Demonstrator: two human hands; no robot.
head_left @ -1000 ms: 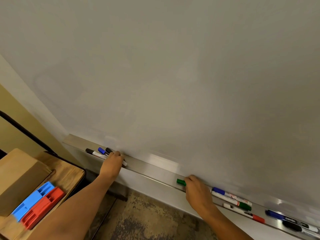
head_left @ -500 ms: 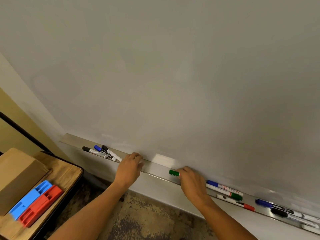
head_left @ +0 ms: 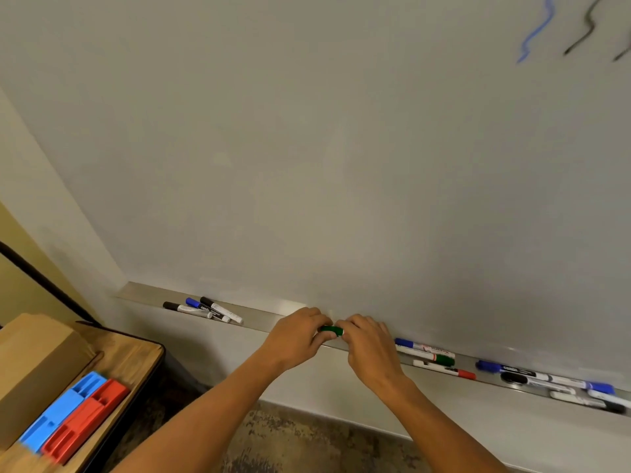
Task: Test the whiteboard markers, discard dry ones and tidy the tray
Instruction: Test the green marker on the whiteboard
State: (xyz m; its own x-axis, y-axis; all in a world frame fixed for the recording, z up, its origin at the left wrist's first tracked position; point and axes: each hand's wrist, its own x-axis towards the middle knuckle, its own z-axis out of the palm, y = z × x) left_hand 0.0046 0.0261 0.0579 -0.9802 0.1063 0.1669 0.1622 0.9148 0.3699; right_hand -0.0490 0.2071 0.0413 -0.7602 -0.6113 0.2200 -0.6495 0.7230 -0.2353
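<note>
Both hands (head_left: 300, 339) pinch green marker (head_left: 330, 330) — glossy, cylindrical.

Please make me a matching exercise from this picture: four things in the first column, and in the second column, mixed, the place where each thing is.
Things:
1. green marker
2. blue squiggle
3. red plastic block
4. cluster of three markers

Places:
A. on the wooden table, beside a blue block
B. left end of the whiteboard tray
C. between the left hand and the right hand
D. upper right of the whiteboard

Pairs: 1-C, 2-D, 3-A, 4-B
</note>
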